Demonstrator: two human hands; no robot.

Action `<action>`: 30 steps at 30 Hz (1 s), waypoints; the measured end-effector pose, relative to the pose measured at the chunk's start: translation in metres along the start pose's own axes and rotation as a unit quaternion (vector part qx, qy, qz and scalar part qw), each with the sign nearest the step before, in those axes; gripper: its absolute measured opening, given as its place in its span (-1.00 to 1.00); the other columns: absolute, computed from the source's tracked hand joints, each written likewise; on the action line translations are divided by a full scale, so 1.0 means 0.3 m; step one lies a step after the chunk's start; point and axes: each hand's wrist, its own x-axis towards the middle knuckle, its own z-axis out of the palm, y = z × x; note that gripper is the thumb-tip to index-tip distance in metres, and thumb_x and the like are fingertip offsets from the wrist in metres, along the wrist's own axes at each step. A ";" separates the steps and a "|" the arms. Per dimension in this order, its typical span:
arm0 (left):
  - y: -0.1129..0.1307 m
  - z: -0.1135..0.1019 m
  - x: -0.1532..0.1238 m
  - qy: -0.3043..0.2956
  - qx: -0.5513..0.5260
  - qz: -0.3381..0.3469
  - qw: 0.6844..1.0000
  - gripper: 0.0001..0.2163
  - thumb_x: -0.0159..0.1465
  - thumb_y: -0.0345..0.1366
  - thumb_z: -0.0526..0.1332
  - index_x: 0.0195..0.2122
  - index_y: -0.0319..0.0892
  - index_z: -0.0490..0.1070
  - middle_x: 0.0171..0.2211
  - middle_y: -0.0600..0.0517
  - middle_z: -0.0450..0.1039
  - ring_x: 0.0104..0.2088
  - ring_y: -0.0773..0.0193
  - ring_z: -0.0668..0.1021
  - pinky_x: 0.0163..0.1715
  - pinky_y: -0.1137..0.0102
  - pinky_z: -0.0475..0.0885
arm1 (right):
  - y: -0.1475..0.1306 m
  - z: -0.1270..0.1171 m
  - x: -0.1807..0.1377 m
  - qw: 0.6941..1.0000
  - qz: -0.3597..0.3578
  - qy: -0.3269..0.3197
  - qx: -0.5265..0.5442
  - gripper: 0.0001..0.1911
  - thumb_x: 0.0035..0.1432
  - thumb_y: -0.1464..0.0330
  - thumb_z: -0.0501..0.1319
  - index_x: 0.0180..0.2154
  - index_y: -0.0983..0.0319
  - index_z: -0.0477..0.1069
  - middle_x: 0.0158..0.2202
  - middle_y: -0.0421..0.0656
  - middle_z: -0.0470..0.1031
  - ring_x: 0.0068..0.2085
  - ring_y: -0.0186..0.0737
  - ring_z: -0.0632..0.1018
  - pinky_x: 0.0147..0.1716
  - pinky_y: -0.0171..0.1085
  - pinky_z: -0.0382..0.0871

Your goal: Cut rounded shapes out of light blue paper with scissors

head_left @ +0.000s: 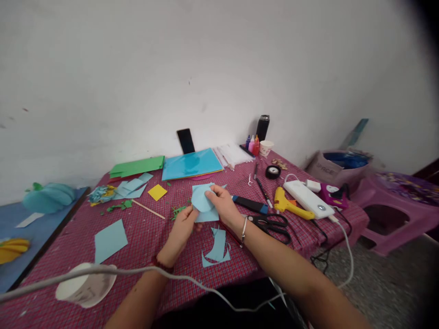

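My left hand (184, 224) pinches the lower left edge of a light blue paper circle (200, 197). Fingers of my right hand (222, 203) close on the circle's right side. Behind the circle sits a light blue paper square (210, 215), its corners showing around it; whether the two are joined I cannot tell. Below my hands lie blue paper offcuts (217, 246) with curved cut edges. Black-handled scissors (270, 225) rest by my right wrist, near a utility knife (250, 204). Green paper scraps (178, 211) are just left of my fingers.
A white cable (137, 270) crosses in front of my forearms, over a paper cup (87, 285). At right are a yellow glue gun (291, 204), a white power bank (308, 198) and black tape (273, 172). A phone (185, 140) leans on the wall behind blue sheets (192, 164).
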 end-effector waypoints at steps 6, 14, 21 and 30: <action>0.031 -0.074 0.020 -0.016 -0.010 0.043 0.999 -0.73 0.02 -0.26 0.35 -0.26 -0.25 0.50 -0.31 -0.02 0.56 -0.28 0.20 0.54 -0.23 0.37 0.42 | -0.011 -0.003 -0.006 0.991 -0.039 -0.091 -0.093 -0.75 0.05 0.23 0.18 -0.52 0.24 0.24 -0.53 -0.27 0.22 -0.48 -0.37 0.25 -0.51 -0.39 0.14; 0.036 -0.110 0.008 -0.135 0.056 -0.002 0.989 -0.78 0.00 -0.24 0.35 -0.37 -0.26 0.56 -0.42 0.00 0.56 -0.41 0.23 0.52 -0.32 0.36 0.43 | -0.023 -0.005 -0.022 0.973 0.004 -0.202 -0.115 -0.75 0.04 0.21 0.20 -0.48 0.26 0.29 -0.52 -0.25 0.30 -0.48 -0.35 0.32 -0.51 -0.38 0.18; 0.050 -0.109 0.021 0.172 0.065 -0.002 0.983 -0.81 -0.04 -0.28 0.33 -0.48 -0.34 0.54 -0.60 0.04 0.47 -0.56 0.29 0.45 -0.54 0.46 0.33 | -0.040 -0.037 0.013 0.987 -0.096 -0.054 -0.121 -0.79 0.09 0.22 0.18 -0.44 0.23 0.36 -0.38 -0.19 0.37 -0.36 -0.28 0.36 -0.39 -0.34 0.22; 0.032 -0.123 0.029 0.295 0.001 0.070 0.953 -0.79 0.00 -0.23 0.32 -0.44 -0.31 0.51 -0.49 0.05 0.49 -0.47 0.31 0.48 -0.44 0.45 0.37 | -0.008 -0.043 0.030 0.998 -0.029 0.001 -0.054 -0.76 0.05 0.19 0.19 -0.47 0.24 0.32 -0.53 -0.28 0.27 -0.48 -0.35 0.28 -0.48 -0.37 0.15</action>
